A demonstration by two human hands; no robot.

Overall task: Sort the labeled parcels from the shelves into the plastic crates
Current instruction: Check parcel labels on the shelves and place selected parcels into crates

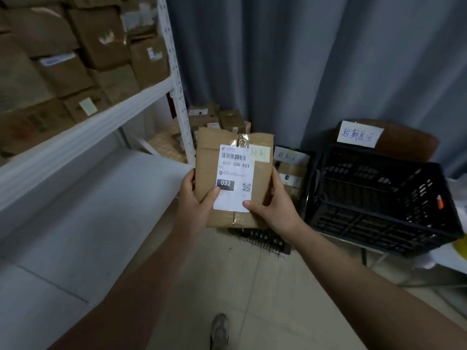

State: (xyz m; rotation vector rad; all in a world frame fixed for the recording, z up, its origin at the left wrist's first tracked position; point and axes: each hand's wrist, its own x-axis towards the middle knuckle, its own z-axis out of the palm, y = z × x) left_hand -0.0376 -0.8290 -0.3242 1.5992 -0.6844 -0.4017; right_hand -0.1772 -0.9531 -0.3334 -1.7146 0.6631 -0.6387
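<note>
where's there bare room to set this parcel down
Bare: the lower shelf left of the white upright, the floor tiles between shelf and crate, and the black crate at right, which looks empty. Crowded: the upper shelf, packed with boxes, and the corner pile behind the upright.

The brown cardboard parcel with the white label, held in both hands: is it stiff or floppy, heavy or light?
The brown cardboard parcel probably stays stiff: it keeps flat faces and straight edges. It seems fairly light, since the left hand and right hand hold it upright by its lower sides alone. Its flat shape should not roll.
</note>
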